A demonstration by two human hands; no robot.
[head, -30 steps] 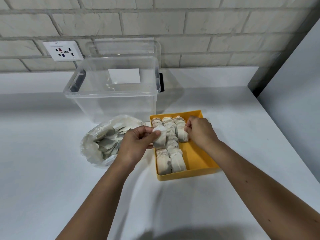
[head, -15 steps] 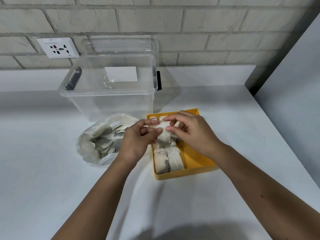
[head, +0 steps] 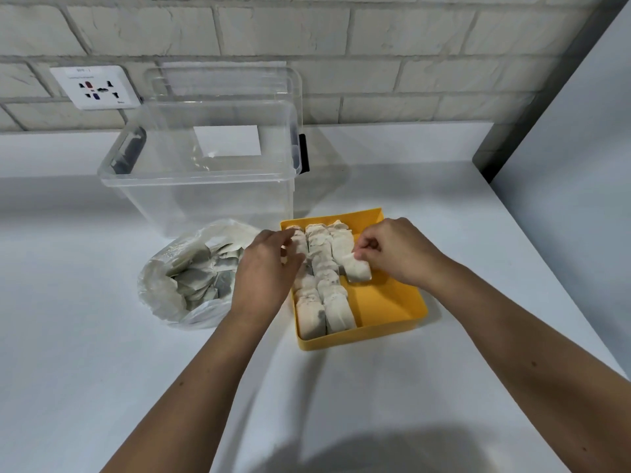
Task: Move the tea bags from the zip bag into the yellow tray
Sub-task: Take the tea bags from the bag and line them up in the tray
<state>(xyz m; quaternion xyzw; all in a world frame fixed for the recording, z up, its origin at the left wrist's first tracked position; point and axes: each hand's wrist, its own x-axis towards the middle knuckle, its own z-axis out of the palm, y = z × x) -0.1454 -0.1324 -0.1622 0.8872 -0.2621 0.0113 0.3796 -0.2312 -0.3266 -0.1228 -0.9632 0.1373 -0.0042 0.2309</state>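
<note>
The yellow tray [head: 386, 305] sits on the white counter, with several tea bags [head: 322, 268] lined up in rows along its left and middle. An open clear zip bag [head: 164, 288] with several more tea bags lies just left of the tray. My right hand [head: 396, 254] pinches a tea bag [head: 356, 269] and holds it down at the near end of the third row. My left hand [head: 266, 271] hovers over the tray's left edge, fingers loosely apart and holding nothing.
A large clear plastic storage box [head: 205, 179] stands behind the zip bag and tray, its lid leaning on the brick wall. A wall socket [head: 95, 87] is at the upper left. A grey panel [head: 580, 165] borders the counter's right side.
The tea bag passed from my left hand to my right, which carried it to the right and set it into the third row. My left hand let go and opened.
</note>
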